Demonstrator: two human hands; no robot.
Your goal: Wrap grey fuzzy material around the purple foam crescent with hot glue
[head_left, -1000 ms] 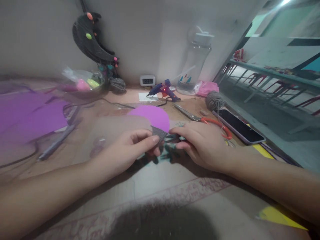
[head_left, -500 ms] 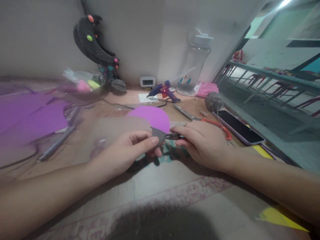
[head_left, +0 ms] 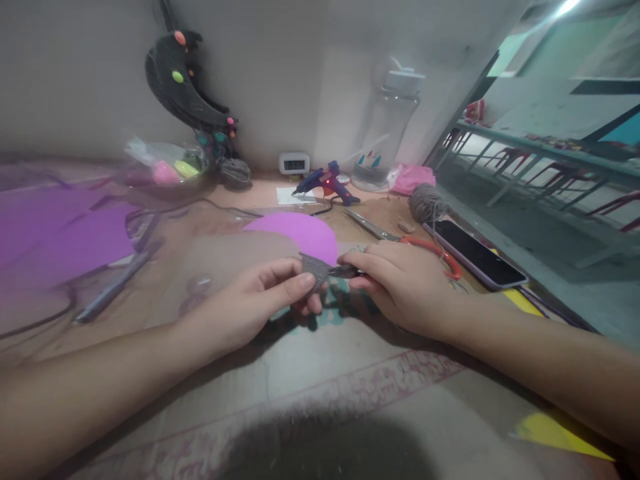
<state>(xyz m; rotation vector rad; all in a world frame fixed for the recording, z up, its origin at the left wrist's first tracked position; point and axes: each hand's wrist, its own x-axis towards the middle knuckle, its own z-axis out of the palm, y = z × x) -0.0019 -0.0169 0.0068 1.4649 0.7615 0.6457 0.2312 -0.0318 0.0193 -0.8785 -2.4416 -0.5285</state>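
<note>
My left hand (head_left: 260,300) pinches a small grey wrapped piece (head_left: 316,269) between thumb and fingers, just above the table. My right hand (head_left: 400,283) is closed on the other end of that piece, fingers pinched around a dark thin part (head_left: 345,271) sticking out of it. The two hands nearly touch. Right behind them lies a purple foam circle (head_left: 300,232) flat on the table.
Orange-handled scissors (head_left: 400,241), a ball of grey twine (head_left: 427,202) and a phone (head_left: 473,253) lie to the right. A blue glue gun (head_left: 325,183), a small clock (head_left: 294,163) and a water bottle (head_left: 387,127) stand at the back. Purple sheets (head_left: 60,237) lie left.
Both hands have stayed almost in place; the grey piece has shifted slightly up and left between the fingers, and the view has drifted a little.
</note>
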